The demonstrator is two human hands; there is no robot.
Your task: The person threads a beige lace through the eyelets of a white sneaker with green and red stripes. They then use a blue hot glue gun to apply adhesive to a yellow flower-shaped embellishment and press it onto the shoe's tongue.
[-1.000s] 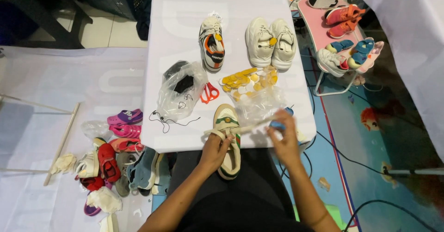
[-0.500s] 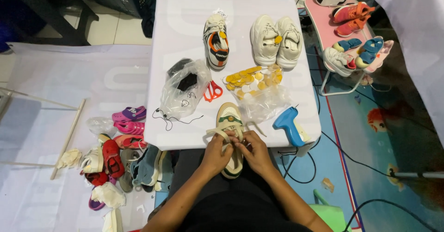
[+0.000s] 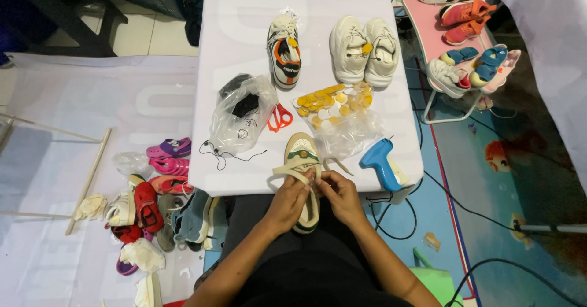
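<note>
A cream sneaker [image 3: 301, 150] with a green stripe and flat beige laces lies at the near edge of the white table [image 3: 244, 25], its heel hanging over toward my lap. My left hand [image 3: 287, 200] grips the shoe's left side and pinches a lace. My right hand [image 3: 338, 194] sits against it on the right, fingers closed on the laces over the tongue. A blue glue gun [image 3: 379, 162] lies on the table just right of my right hand.
On the table are a clear bag of yellow tags [image 3: 333, 105], red scissors [image 3: 280, 117], a plastic bag with dark contents [image 3: 241, 114], a white-orange sneaker [image 3: 285, 50] and a white pair [image 3: 364, 50]. A pile of small shoes [image 3: 153, 203] lies on the floor left. A pink rack [image 3: 465, 44] holds shoes right.
My right hand let go of the blue glue gun, which now rests on the table, and came in beside my left hand on the sneaker's laces.
</note>
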